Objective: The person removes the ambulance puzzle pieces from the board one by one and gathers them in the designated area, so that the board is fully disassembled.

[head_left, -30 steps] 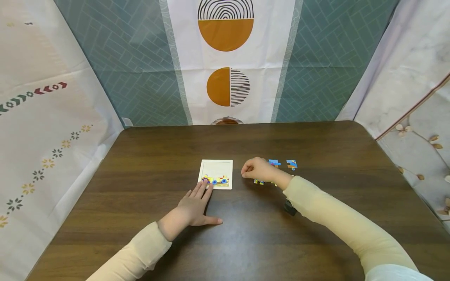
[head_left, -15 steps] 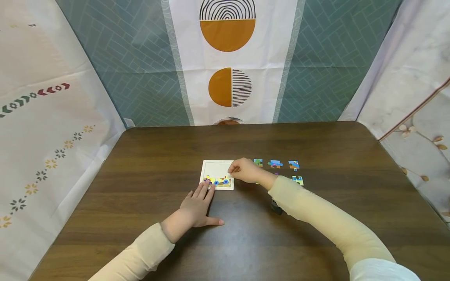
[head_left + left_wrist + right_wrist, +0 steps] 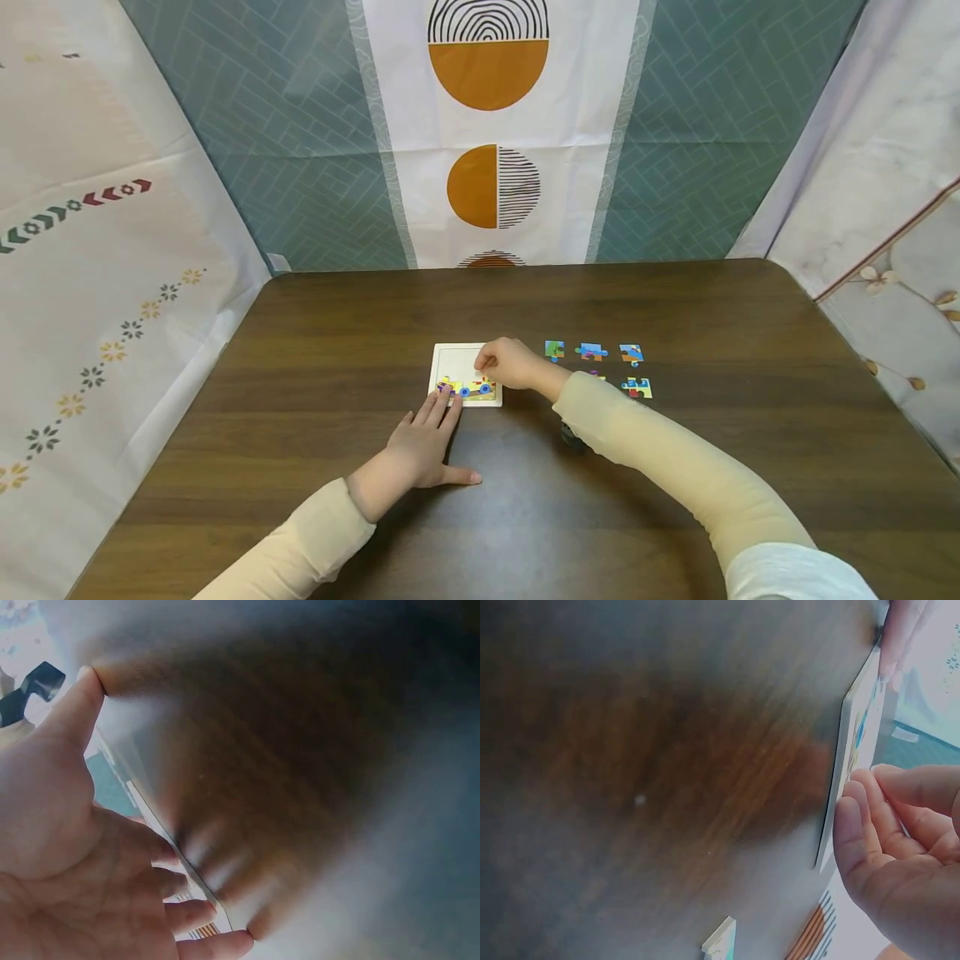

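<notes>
A square white puzzle frame lies mid-table, with a yellow vehicle picture along its near side. My left hand rests on the table with fingers stretched out, its fingertips on the frame's near left edge. The left wrist view shows those fingers along the rim. Over the frame's right half is my right hand, thumb and fingertips brought together. In the right wrist view these fingers are close to the frame; I cannot tell whether they pinch anything.
Right of the frame lie several loose puzzle pieces, among them a green one, a blue one and a yellow one. Others are partly hidden by my right forearm. The brown table meets hanging patterned cloths at the back and sides.
My right hand has moved left from beside the loose pieces to above the frame, uncovering the green piece. My left hand keeps its place at the frame's edge.
</notes>
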`<state>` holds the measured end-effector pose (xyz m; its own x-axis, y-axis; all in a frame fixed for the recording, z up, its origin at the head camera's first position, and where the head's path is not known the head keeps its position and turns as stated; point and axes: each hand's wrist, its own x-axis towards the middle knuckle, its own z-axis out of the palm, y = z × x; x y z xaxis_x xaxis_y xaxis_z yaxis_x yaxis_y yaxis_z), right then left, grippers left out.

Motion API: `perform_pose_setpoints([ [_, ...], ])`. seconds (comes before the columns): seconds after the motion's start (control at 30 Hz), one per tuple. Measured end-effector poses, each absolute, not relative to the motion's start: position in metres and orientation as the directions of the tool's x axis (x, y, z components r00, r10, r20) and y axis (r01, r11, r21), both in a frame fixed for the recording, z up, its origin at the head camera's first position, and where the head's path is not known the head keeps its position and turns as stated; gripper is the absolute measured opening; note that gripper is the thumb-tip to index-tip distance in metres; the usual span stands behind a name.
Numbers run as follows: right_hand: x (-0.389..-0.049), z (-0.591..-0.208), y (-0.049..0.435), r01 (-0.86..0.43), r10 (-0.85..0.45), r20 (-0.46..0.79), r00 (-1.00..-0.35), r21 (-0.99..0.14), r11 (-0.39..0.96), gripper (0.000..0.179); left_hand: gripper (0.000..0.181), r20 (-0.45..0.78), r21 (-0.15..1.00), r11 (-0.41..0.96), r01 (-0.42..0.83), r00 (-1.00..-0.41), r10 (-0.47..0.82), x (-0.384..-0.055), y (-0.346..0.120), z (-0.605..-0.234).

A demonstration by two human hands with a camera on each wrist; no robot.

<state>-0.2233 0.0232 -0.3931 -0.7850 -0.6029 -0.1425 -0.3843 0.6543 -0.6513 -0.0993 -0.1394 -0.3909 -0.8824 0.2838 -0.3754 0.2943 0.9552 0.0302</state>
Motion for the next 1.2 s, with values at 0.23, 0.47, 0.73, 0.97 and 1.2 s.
perform_pose_setpoints([
  [0.23,-0.2248,-0.3926,0.0223,-0.411,-0.611,-0.128,-0.781,-0.631,0.657,0.012,0.111,-0.358,0.006,0.950,0.311,-0.887,0.292,-0.1012,-0.1393,-0.3921],
  [0.47,-0.2266,-0.3925,0.0230,-0.438,-0.620,-0.128,-0.774,-0.599,0.670,0.014,0.106,-0.350,-0.026,0.940,0.340,-0.884,0.310,-0.1029,-0.1398,-0.3940],
  [0.73,-0.2275,-0.3927,0.0197,-0.436,-0.627,-0.149,-0.764,-0.598,0.673,0.012,0.104,-0.312,-0.067,0.932,0.356,-0.895,0.319,-0.0994,-0.1370,-0.3928],
  [0.97,-0.2277,-0.3925,0.0190,-0.436,-0.638,-0.148,-0.756,-0.614,0.658,0.008,0.107,-0.315,-0.076,0.927,0.366,-0.891,0.326,-0.0997,-0.1356,-0.3947],
  [1.2,-0.2280,-0.3920,0.0197,-0.382,-0.627,-0.161,-0.762,-0.671,0.636,0.008,0.108,-0.311,-0.057,0.927,0.370,-0.889,0.336,-0.1020,-0.1376,-0.3993],
])
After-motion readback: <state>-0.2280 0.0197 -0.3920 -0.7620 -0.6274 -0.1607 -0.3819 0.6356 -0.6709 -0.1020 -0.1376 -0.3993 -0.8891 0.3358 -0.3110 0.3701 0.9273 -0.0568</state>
